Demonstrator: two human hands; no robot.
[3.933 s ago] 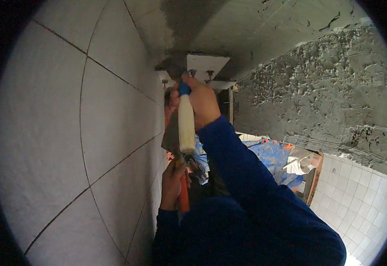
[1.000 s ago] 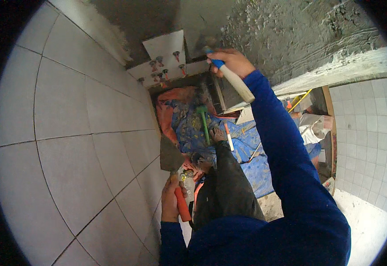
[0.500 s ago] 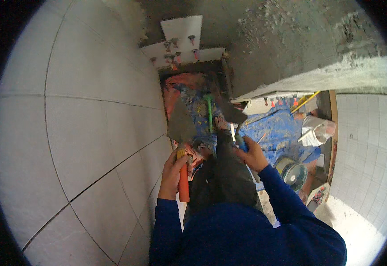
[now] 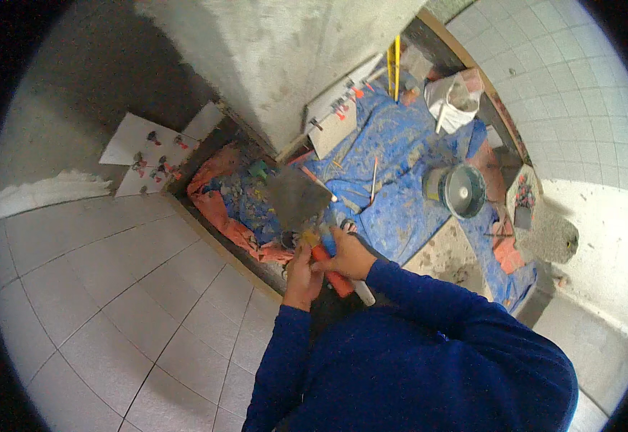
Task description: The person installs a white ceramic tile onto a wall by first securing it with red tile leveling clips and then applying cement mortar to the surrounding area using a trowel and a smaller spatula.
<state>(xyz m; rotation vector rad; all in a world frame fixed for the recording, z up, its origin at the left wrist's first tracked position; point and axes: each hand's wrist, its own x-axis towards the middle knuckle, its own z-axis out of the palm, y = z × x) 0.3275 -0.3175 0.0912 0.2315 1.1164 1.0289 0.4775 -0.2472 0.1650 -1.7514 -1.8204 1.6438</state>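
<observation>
My left hand (image 4: 303, 279) is closed around a trowel with an orange handle (image 4: 334, 272), held in front of my body. Closed on a blue-handled trowel (image 4: 327, 239), my right hand (image 4: 352, 257) touches or nearly touches the left. A grey, mortar-smeared blade (image 4: 297, 196) points away from me above the hands. It is blurred, and I cannot tell whether both blades overlap there. A white piece (image 4: 364, 293) sticks out below my right hand; what it belongs to is unclear.
A mortar-spattered blue sheet (image 4: 393, 183) covers the floor. On the right stand a round bucket (image 4: 465, 191) and an open white bag (image 4: 454, 101). White tiles with red-and-black clips (image 4: 157, 157) line the left corner; others (image 4: 332, 119) edge the concrete pillar (image 4: 256, 68). Large tiles cover the wall (image 4: 127, 309).
My view has swung to the right, showing more of the blue sheet and bucket. My hands, apart before, have come together with both trowels still held.
</observation>
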